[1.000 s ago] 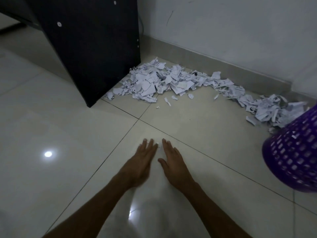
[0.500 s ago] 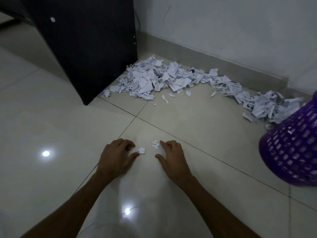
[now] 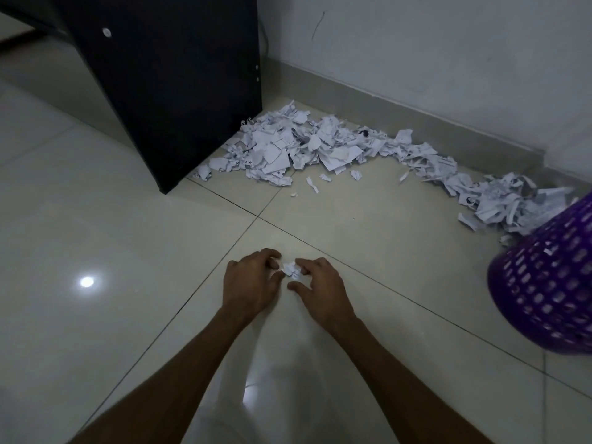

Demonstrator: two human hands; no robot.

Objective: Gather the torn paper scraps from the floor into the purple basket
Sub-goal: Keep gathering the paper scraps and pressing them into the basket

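White scraps [image 3: 291,270] lie on the floor between left hand [image 3: 253,283] and right hand [image 3: 320,288], both with fingers curled, pinching them. Purple basket [image 3: 544,283] sits well right of the right hand, the nearer 1.

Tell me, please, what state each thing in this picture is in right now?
Left hand: fingers curled, touching the small scraps.
Right hand: fingers curled, touching the small scraps.
Small scraps: bunched on the floor between both hands.
Pile: spread along the wall, ungathered.
Basket: tilted, a few scraps visible inside.
Cabinet: standing beside the pile.
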